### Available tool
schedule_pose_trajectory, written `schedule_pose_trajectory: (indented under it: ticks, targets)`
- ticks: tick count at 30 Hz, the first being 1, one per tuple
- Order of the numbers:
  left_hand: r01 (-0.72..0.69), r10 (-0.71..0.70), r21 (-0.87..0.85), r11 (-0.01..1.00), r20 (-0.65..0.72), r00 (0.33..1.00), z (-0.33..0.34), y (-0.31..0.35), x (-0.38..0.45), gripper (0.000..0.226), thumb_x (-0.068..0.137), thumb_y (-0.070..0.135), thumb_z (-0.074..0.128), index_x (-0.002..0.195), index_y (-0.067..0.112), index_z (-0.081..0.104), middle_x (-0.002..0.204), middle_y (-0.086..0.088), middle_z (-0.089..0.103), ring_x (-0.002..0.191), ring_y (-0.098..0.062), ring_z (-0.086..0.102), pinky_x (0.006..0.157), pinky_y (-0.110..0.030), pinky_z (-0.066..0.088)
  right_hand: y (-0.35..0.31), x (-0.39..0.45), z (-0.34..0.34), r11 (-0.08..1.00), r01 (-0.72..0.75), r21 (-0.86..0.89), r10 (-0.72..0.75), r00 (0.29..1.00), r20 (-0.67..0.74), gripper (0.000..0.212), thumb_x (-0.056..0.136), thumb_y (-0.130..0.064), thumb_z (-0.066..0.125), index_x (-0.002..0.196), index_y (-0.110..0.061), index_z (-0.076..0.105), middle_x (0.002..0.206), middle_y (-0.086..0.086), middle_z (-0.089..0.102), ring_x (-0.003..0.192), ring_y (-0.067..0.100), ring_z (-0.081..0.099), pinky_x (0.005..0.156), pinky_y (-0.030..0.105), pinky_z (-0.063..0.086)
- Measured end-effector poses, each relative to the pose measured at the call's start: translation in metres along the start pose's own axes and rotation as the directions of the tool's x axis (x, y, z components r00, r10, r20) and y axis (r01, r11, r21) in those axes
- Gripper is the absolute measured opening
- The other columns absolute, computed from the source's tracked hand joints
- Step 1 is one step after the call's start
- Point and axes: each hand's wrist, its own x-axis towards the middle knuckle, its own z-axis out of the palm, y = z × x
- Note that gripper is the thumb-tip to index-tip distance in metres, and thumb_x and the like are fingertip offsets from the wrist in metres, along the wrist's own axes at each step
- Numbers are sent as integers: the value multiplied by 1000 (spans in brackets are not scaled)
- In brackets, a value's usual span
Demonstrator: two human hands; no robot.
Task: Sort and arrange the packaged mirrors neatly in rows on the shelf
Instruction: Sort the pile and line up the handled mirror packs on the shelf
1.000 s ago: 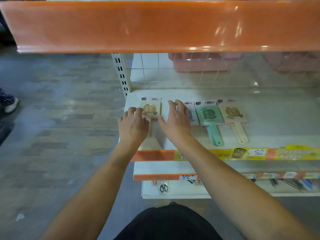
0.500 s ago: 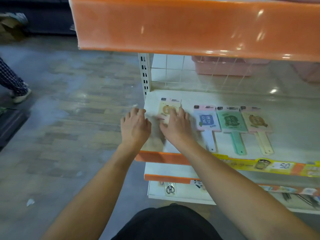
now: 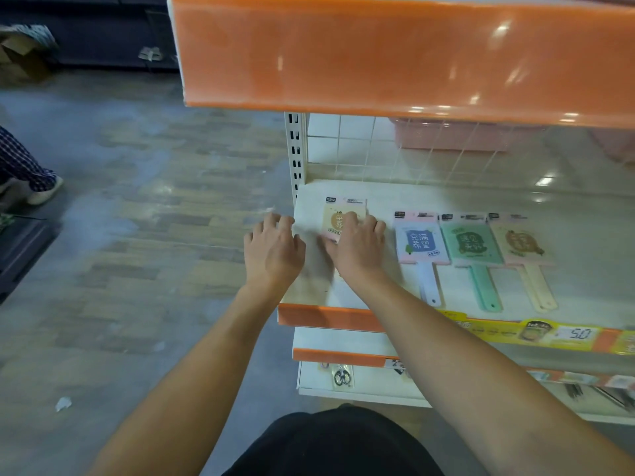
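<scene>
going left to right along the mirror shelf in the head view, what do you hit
left hand → right hand pressing on the yellow packaged mirror → blue-label mirror with white handle → green mirror → beige mirror

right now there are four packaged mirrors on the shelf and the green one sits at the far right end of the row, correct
Not quite. The head view shows four packaged mirrors on the shelf, but the green mirror is second from the right. The far right end holds the beige mirror; the blue-labelled mirror lies left of the green one.
</scene>
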Motion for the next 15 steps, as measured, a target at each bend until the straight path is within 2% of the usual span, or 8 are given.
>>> schedule_pose_trajectory:
  ticks: [4, 8, 15]
  targets:
    - [-14, 14, -15, 1000, 7, 1000, 1, 6, 0, 34, 92, 29, 47, 124, 18, 54, 127, -6, 53, 112, -31, 51, 91, -39, 34, 4, -3, -3, 999, -24, 36, 24, 1000, -2, 60, 72, -56, 67, 110, -12, 55, 117, 14, 54, 108, 33, 43, 91, 36, 36]
    - [-32, 33, -35, 999, 18, 999, 3, 17, -1, 36, 93, 29, 47, 127, 19, 52, 131, -4, 51, 116, -29, 49, 94, -39, 34, 13, -11, -10, 994, -17, 109, 16, 1000, 9, 67, 69, -55, 70, 118, -13, 52, 132, 12, 47, 116, 33, 39, 99, 37, 35]
    - [-97, 99, -68, 993, 25, 995, 5, 56, -2, 37, 95, 26, 47, 131, 19, 48, 136, -4, 48, 122, -29, 46, 97, -39, 33, 37, -14, -42, 969, 62, 239, -32, 991, -129, 71, 70, -46, 72, 126, -10, 51, 136, 12, 42, 120, 35, 42, 101, 40, 31]
